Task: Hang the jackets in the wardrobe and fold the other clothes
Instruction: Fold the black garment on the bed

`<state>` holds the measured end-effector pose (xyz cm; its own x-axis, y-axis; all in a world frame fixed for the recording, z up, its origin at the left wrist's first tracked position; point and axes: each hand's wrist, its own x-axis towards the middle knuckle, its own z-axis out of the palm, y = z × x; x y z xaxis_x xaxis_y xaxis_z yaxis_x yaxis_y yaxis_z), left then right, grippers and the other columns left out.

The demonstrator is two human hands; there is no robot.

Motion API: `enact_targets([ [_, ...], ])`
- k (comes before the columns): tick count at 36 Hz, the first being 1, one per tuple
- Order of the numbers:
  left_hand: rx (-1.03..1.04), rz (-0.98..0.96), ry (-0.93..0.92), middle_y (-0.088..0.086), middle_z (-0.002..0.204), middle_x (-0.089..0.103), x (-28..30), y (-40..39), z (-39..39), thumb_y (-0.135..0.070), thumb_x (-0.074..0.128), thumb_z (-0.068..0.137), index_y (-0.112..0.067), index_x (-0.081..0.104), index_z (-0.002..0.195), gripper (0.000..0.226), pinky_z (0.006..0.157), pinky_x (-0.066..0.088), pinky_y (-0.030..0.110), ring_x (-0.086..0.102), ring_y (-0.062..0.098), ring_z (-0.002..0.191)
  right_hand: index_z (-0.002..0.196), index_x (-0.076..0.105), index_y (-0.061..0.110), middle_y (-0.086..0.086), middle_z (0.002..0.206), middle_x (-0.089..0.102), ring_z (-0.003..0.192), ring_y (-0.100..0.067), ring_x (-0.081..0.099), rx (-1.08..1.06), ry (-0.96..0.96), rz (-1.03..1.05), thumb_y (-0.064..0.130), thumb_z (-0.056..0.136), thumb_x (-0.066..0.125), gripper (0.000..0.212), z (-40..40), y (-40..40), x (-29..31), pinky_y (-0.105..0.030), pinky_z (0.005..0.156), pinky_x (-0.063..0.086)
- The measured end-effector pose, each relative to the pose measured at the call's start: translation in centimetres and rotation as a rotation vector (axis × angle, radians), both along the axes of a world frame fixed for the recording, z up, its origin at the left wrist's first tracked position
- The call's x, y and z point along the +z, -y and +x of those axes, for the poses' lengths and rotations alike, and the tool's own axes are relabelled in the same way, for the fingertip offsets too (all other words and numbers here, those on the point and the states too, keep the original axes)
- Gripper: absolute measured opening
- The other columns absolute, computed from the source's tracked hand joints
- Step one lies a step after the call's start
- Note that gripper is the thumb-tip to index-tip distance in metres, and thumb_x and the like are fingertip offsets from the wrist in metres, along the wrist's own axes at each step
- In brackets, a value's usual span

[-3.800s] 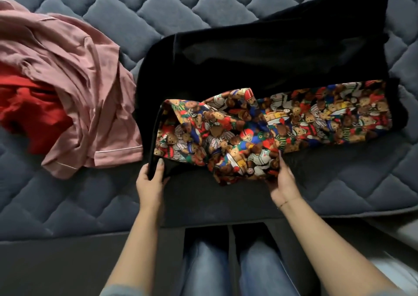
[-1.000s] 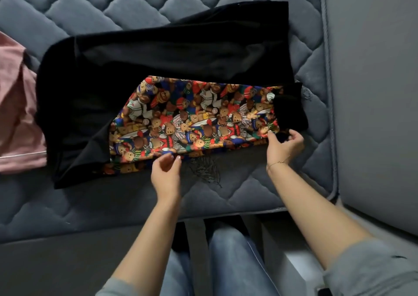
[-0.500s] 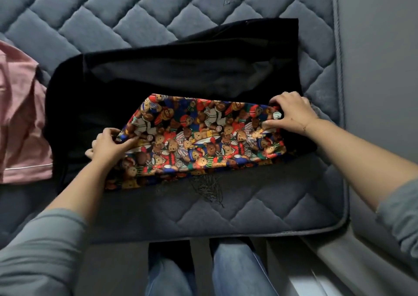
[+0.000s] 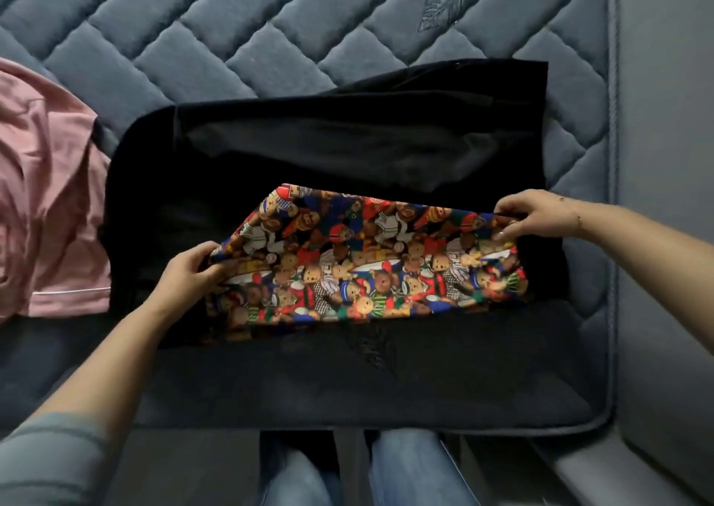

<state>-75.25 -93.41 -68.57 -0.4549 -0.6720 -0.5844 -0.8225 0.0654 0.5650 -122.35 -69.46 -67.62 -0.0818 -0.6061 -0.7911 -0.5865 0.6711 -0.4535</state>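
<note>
Hands raised, printed garment (image 4: 371, 262) stretched between

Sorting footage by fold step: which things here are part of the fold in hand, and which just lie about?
In the job:
- black garment
- teddy-bear print panel, pinched by left hand and right hand

Lying about:
- pink garment
- quilted mattress
</note>
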Motion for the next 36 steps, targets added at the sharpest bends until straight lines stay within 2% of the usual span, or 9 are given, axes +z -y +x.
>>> enact_targets([
  [3,0.011,-0.140,0.098,-0.008,0.081,0.064,-1.2,-1.0,-1.4,-0.020,0.066,0.089,-0.035,0.057,0.084,0.018,0.063,0.045,0.032,0.062,0.015,0.083,0.094,0.062,0.019,0.000,0.089,0.062,0.086,-0.018,0.056,0.023,-0.216,-0.006,0.027,0.079,0.077,0.023,1.1,0.2,-1.1,-0.030,0.071,0.038],
  [5,0.071,-0.198,0.189,0.003,0.096,0.066,-1.6,-1.8,-2.3,-0.019,0.065,0.088,-0.026,0.058,0.101,0.016,0.076,0.043,0.038,0.060,0.030,0.099,0.107,0.061,0.014,-0.007,0.102,0.064,0.095,-0.025,0.058,0.032,-0.322,0.026,0.030,0.081,0.075,0.034,2.1,0.1,-1.3,-0.033,0.077,0.040],
  [9,0.096,-0.480,0.218,0.012,0.135,0.046,-1.1,-4.7,-4.5,-0.017,0.068,0.082,-0.014,0.043,0.137,0.060,0.107,0.023,0.050,0.039,0.033,0.126,0.128,0.051,0.008,-0.015,0.126,0.052,0.120,-0.035,0.047,0.080,-0.655,-0.225,0.021,0.078,0.072,0.056,5.4,-1.0,-0.3,-0.044,0.104,0.032],
  [12,-0.039,-0.629,0.087,0.010,0.146,0.040,-0.5,-8.1,-7.3,-0.024,0.065,0.087,-0.015,0.041,0.139,0.058,0.110,0.021,0.051,0.033,0.027,0.134,0.139,0.044,0.003,-0.018,0.145,0.042,0.136,-0.034,0.036,-0.014,-0.689,-0.562,0.017,0.083,0.063,0.060,10.8,-1.6,0.3,-0.049,0.115,0.025],
  [16,-0.389,-0.551,0.080,0.006,0.158,0.024,-2.4,-12.2,-10.2,-0.048,0.038,0.095,-0.024,0.033,0.148,0.058,0.117,0.007,0.046,0.016,0.019,0.146,0.150,0.031,0.015,-0.008,0.157,0.025,0.146,-0.024,0.020,0.248,-0.571,-0.603,0.040,0.096,0.038,0.060,18.3,-0.8,-1.9,-0.046,0.117,0.016],
  [23,-0.604,-0.694,0.224,-0.003,0.162,0.005,-8.5,-11.1,-4.5,-0.056,0.021,0.096,-0.027,0.017,0.152,0.063,0.118,0.001,0.043,0.000,0.014,0.149,0.148,0.033,0.019,-0.004,0.154,0.029,0.143,-0.021,0.028,0.338,-0.669,-0.512,0.042,0.092,0.034,0.061,15.9,-5.2,-7.6,-0.045,0.113,0.021],
  [29,-0.459,-0.633,0.056,0.010,0.147,0.043,-6.7,-10.3,-4.3,-0.035,0.038,0.092,-0.020,0.045,0.140,0.052,0.108,0.017,0.047,0.029,0.023,0.137,0.145,0.037,0.015,-0.009,0.151,0.038,0.139,-0.025,0.029,0.217,-0.627,-0.482,0.034,0.094,0.035,0.055,13.8,-7.5,-6.1,-0.043,0.112,0.023],
  [33,-0.233,-0.558,-0.289,0.011,0.120,0.061,-3.2,-7.2,-5.3,-0.013,0.046,0.091,-0.006,0.064,0.117,0.032,0.098,0.040,0.038,0.053,0.024,0.112,0.124,0.063,0.006,-0.011,0.130,0.059,0.122,-0.026,0.051,-0.198,-0.540,-0.581,0.008,0.085,0.052,0.040,15.3,-5.0,-3.5,-0.035,0.106,0.032],
  [36,-0.081,-0.591,-0.359,0.012,0.114,0.057,-0.4,-3.0,-8.1,-0.004,0.054,0.090,-0.003,0.063,0.110,0.022,0.091,0.043,0.023,0.056,0.020,0.101,0.109,0.065,0.008,-0.005,0.106,0.063,0.101,-0.021,0.058,-0.642,-0.456,-0.644,-0.002,0.089,0.054,0.025,15.3,-0.8,-1.4,-0.015,0.090,0.042],
])
